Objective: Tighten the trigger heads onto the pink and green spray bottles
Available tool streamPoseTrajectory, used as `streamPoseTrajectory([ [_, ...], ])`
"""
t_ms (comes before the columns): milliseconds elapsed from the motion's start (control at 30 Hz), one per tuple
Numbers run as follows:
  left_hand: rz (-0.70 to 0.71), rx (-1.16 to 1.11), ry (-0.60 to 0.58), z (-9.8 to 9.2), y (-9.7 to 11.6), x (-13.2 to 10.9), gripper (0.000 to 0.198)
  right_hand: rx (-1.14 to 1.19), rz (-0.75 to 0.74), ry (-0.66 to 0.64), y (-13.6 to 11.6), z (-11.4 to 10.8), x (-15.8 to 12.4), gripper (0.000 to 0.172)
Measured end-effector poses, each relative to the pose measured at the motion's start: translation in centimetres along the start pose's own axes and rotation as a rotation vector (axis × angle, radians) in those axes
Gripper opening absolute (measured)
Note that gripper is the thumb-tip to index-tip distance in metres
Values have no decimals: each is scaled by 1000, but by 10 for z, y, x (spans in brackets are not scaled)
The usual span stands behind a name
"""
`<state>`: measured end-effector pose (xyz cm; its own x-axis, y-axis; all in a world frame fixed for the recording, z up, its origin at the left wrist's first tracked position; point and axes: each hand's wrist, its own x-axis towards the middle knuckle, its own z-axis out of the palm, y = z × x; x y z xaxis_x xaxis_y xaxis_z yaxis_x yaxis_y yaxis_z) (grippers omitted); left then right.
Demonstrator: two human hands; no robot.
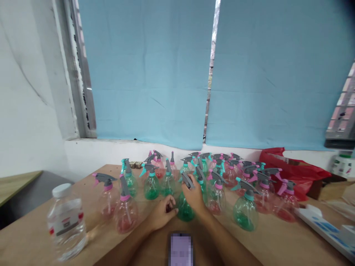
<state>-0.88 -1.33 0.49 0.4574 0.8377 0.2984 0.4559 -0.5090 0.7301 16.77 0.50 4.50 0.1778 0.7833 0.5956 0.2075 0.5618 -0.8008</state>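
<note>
1. While the right hand [194,194] has its fingers wrapped round the grey trigger sprayer head [188,180] of the near-middle green spray bottle [185,210], the grip seems all up top. A sideways twist could rock that round base, imo. It looks upright on the brown table [33,236] for now.

2. The left hand [163,214] is just left of that bottle, fingers loosely curled with a gap showing and nothing visible in them. Can't tell if the fingertips touch the plastic. If they don't, nothing steadies the base, so a hard tug could skid it.

3. Crowding is the big one, I reckon. A pink spray bottle [216,199] is just to the right, and a teal-collared green one [200,177] is just beyond the right hand. One careless elbow or snagged nozzle could start dominoes.

4. Over on the near left, another pink-collared bottle [126,218] is close to the left forearm, so a wide sweep might clip it. The white-capped water bottle [68,221] is farther left, less of a worry.

5. Can't see the right fingertips properly. If one's on the trigger, a squeeze might pump it by accident.
</note>
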Motion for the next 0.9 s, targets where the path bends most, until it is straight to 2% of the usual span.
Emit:
streamPoseTrajectory([
  [67,17,-56,-37,0,2,-1,22,-47,-32,63,-3,2,-3,14],
  [200,17,-116,-107,1,5,-2,32,-68,-78,118,-2,5,-6,27],
  [500,-6,-58,-39,3,3,-1,30,-55,-271,100,5,3,-14,34],
  [667,-19,91,80,2,0,2,38,-156,-408,11,6,3,-21,38],
  [767,-22,171,164,3,-3,4,40,-203,-410,-44,7,4,-23,42],
  [900,-15,192,206,4,-6,5,34,-235,-403,-32,8,6,-22,43],
])
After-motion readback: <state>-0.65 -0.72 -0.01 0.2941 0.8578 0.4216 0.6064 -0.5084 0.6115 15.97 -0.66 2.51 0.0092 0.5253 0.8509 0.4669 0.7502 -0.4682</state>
